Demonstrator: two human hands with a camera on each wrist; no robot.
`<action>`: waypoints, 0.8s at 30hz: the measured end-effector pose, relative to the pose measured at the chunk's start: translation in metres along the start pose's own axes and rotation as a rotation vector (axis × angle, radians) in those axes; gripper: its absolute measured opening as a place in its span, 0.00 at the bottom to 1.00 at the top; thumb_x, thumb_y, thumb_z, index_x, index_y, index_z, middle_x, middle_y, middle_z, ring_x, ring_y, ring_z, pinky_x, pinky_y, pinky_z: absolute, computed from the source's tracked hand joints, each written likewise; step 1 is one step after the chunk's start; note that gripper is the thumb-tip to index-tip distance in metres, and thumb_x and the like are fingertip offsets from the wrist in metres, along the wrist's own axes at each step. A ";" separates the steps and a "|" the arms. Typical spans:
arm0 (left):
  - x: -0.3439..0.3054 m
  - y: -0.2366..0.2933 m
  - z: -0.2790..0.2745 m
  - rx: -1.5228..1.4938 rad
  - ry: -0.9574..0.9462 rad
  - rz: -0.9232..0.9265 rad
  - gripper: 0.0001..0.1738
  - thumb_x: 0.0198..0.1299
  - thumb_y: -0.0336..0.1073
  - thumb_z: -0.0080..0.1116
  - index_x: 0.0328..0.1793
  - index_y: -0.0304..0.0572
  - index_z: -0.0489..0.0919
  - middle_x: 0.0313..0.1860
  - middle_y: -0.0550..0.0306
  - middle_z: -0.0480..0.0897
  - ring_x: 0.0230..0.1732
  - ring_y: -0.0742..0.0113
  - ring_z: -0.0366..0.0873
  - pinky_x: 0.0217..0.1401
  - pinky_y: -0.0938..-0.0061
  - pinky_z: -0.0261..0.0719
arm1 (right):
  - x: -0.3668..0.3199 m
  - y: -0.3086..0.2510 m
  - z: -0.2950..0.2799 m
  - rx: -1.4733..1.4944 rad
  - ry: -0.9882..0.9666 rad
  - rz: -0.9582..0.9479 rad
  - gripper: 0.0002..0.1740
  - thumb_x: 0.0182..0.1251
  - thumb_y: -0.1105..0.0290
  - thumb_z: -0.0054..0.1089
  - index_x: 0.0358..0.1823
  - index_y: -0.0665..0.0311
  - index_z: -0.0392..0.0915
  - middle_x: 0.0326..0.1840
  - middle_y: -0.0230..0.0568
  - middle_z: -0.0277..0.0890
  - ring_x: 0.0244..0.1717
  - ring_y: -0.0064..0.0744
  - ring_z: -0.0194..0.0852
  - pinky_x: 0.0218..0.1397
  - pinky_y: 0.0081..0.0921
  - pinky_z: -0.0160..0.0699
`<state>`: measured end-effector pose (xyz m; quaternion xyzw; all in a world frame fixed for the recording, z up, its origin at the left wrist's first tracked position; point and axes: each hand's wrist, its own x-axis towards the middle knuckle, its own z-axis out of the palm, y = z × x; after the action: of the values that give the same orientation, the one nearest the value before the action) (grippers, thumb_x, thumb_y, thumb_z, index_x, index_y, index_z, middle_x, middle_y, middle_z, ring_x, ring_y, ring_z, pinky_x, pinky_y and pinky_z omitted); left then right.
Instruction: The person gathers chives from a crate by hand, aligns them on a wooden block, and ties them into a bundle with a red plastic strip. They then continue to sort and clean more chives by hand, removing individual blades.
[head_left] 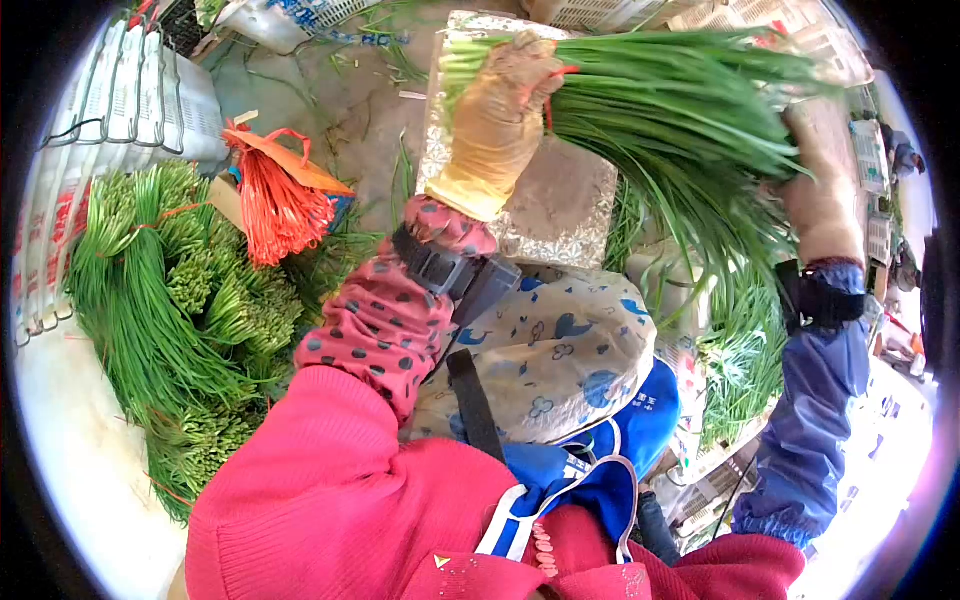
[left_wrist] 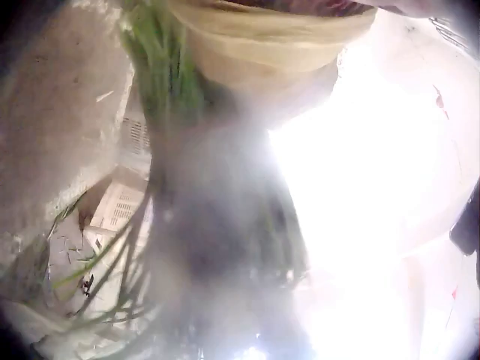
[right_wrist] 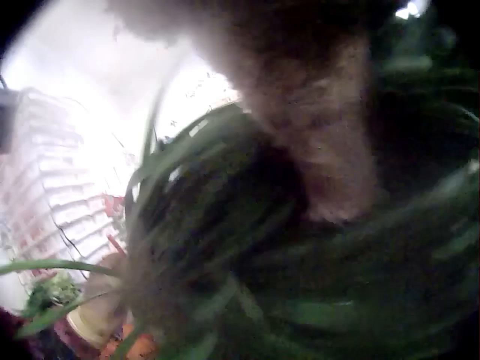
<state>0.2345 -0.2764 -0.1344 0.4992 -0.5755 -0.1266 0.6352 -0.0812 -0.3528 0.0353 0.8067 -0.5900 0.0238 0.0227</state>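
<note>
A large bunch of green garlic chives (head_left: 680,105) lies crosswise above a small patterned board (head_left: 560,205) in the head view. My left hand (head_left: 500,120), in a yellowish glove, grips it near the pale stem ends, where a red tie shows beside the fingers. At the leafy end my right hand (head_left: 828,185) touches the leaf tips. In the right wrist view that hand's fingers (right_wrist: 337,172) reach straight down among the dark, blurred leaves. Glare washes out much of the left wrist view, where the leaves hang below the glove cuff (left_wrist: 277,45).
Tied bundles of chives (head_left: 190,290) are piled at the left. Behind them hang red-orange ties (head_left: 285,215), near stacked white crates (head_left: 150,95). Loose greens (head_left: 745,350) fill a container at the right. More crates (head_left: 605,15) stand at the back.
</note>
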 end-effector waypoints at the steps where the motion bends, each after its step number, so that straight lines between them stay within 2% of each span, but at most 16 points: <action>1: -0.004 -0.017 0.006 0.099 -0.045 0.118 0.12 0.63 0.29 0.62 0.52 0.47 0.85 0.51 0.54 0.86 0.56 0.57 0.81 0.59 0.69 0.78 | -0.010 -0.006 0.006 -0.297 -0.159 0.041 0.30 0.55 0.63 0.71 0.62 0.54 0.77 0.58 0.51 0.79 0.57 0.52 0.80 0.60 0.39 0.80; 2: -0.010 -0.034 0.013 0.197 -0.089 0.238 0.14 0.62 0.27 0.63 0.54 0.48 0.84 0.54 0.56 0.86 0.61 0.57 0.80 0.63 0.69 0.77 | -0.020 -0.019 0.015 -0.439 -0.318 0.041 0.33 0.53 0.60 0.73 0.63 0.55 0.76 0.61 0.52 0.77 0.59 0.52 0.79 0.63 0.40 0.79; 4: -0.050 -0.087 0.035 0.284 -0.175 0.092 0.15 0.59 0.26 0.64 0.52 0.50 0.84 0.54 0.58 0.86 0.65 0.56 0.77 0.67 0.65 0.74 | -0.034 -0.054 0.034 -0.408 -0.583 0.013 0.30 0.54 0.59 0.71 0.61 0.53 0.79 0.55 0.47 0.82 0.56 0.50 0.80 0.61 0.39 0.79; 5: -0.066 -0.105 0.043 0.326 -0.221 0.020 0.16 0.57 0.25 0.65 0.51 0.51 0.83 0.54 0.59 0.86 0.66 0.55 0.76 0.70 0.64 0.72 | -0.038 -0.082 0.041 -0.259 -0.729 -0.063 0.29 0.54 0.62 0.71 0.60 0.54 0.80 0.53 0.45 0.84 0.55 0.49 0.81 0.58 0.37 0.79; 7: -0.074 -0.119 0.041 0.273 -0.208 0.163 0.17 0.54 0.23 0.67 0.49 0.51 0.82 0.54 0.58 0.85 0.66 0.55 0.76 0.69 0.62 0.72 | -0.031 -0.124 0.063 0.174 -0.960 -0.039 0.21 0.60 0.59 0.62 0.52 0.59 0.84 0.46 0.48 0.85 0.50 0.50 0.83 0.55 0.37 0.79; 8: -0.075 -0.123 0.043 0.183 -0.174 0.157 0.12 0.54 0.28 0.67 0.46 0.46 0.84 0.53 0.56 0.84 0.65 0.54 0.76 0.73 0.61 0.67 | -0.026 -0.139 0.075 0.205 -0.827 -0.068 0.19 0.61 0.59 0.61 0.50 0.59 0.84 0.44 0.52 0.84 0.49 0.52 0.82 0.54 0.39 0.80; 9: -0.082 -0.123 0.046 0.075 -0.163 0.094 0.13 0.54 0.28 0.68 0.46 0.46 0.84 0.53 0.56 0.84 0.64 0.53 0.76 0.72 0.61 0.68 | -0.026 -0.151 0.090 0.239 -0.709 -0.102 0.17 0.63 0.59 0.60 0.48 0.60 0.84 0.42 0.55 0.83 0.49 0.54 0.82 0.53 0.42 0.80; 11: -0.079 -0.129 0.049 -0.121 -0.122 -0.009 0.13 0.53 0.28 0.68 0.47 0.47 0.84 0.53 0.55 0.84 0.64 0.51 0.76 0.72 0.61 0.69 | -0.015 -0.164 0.132 0.599 -0.440 0.064 0.16 0.64 0.61 0.59 0.49 0.60 0.84 0.44 0.54 0.83 0.49 0.54 0.82 0.54 0.41 0.80; 12: -0.075 -0.126 0.047 -0.043 -0.151 -0.082 0.13 0.53 0.25 0.67 0.45 0.46 0.84 0.53 0.53 0.84 0.64 0.48 0.76 0.71 0.59 0.70 | -0.003 -0.171 0.144 0.629 -0.414 0.126 0.16 0.64 0.61 0.59 0.49 0.60 0.83 0.44 0.54 0.83 0.49 0.54 0.82 0.54 0.41 0.80; 15: -0.067 -0.116 0.042 0.097 -0.169 -0.015 0.14 0.52 0.22 0.63 0.45 0.44 0.84 0.53 0.50 0.83 0.63 0.46 0.75 0.69 0.57 0.71 | 0.007 -0.190 0.187 0.945 -0.225 0.330 0.19 0.64 0.60 0.64 0.55 0.58 0.83 0.48 0.52 0.84 0.51 0.49 0.83 0.55 0.34 0.79; 17: -0.060 -0.105 0.038 0.139 -0.222 0.019 0.14 0.52 0.20 0.60 0.45 0.41 0.83 0.53 0.48 0.83 0.64 0.44 0.74 0.70 0.58 0.70 | 0.009 -0.191 0.205 1.017 -0.158 0.314 0.20 0.64 0.60 0.64 0.54 0.59 0.84 0.49 0.51 0.84 0.52 0.47 0.83 0.57 0.32 0.78; 19: -0.058 -0.103 0.037 0.190 -0.251 0.034 0.13 0.52 0.19 0.59 0.43 0.39 0.83 0.53 0.48 0.82 0.64 0.43 0.73 0.70 0.58 0.70 | 0.013 -0.194 0.203 1.056 -0.149 0.441 0.19 0.65 0.59 0.64 0.53 0.61 0.84 0.49 0.50 0.85 0.52 0.44 0.84 0.57 0.31 0.78; 20: -0.058 -0.112 0.036 0.233 -0.298 0.127 0.22 0.50 0.20 0.61 0.54 0.37 0.78 0.58 0.44 0.79 0.64 0.42 0.73 0.71 0.58 0.68 | 0.015 -0.194 0.202 1.111 -0.154 0.495 0.19 0.66 0.61 0.63 0.52 0.65 0.84 0.50 0.51 0.85 0.52 0.42 0.84 0.58 0.29 0.77; 21: -0.052 -0.109 0.032 0.143 -0.313 0.020 0.28 0.49 0.20 0.62 0.60 0.37 0.74 0.60 0.42 0.77 0.63 0.43 0.73 0.71 0.59 0.69 | 0.018 -0.191 0.202 1.163 -0.135 0.483 0.18 0.67 0.62 0.61 0.52 0.67 0.84 0.48 0.48 0.86 0.48 0.39 0.85 0.55 0.29 0.78; 23: -0.038 -0.098 0.024 -0.038 -0.340 -0.195 0.40 0.48 0.21 0.65 0.70 0.36 0.65 0.65 0.39 0.73 0.63 0.43 0.73 0.70 0.59 0.69 | 0.022 -0.185 0.208 1.515 -0.222 0.573 0.17 0.67 0.65 0.60 0.51 0.68 0.84 0.42 0.44 0.86 0.40 0.35 0.83 0.48 0.28 0.79; 24: -0.035 -0.109 0.017 0.191 -0.451 -0.114 0.60 0.41 0.32 0.76 0.79 0.38 0.50 0.71 0.38 0.66 0.70 0.45 0.68 0.75 0.54 0.62 | 0.021 -0.188 0.198 1.657 -0.248 0.622 0.11 0.69 0.67 0.57 0.47 0.60 0.85 0.37 0.28 0.83 0.28 0.16 0.73 0.27 0.16 0.65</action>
<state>0.2543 -0.3105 -0.2433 0.5478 -0.6829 -0.2155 0.4326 0.1070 -0.3284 -0.1620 0.3643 -0.5739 0.3603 -0.6388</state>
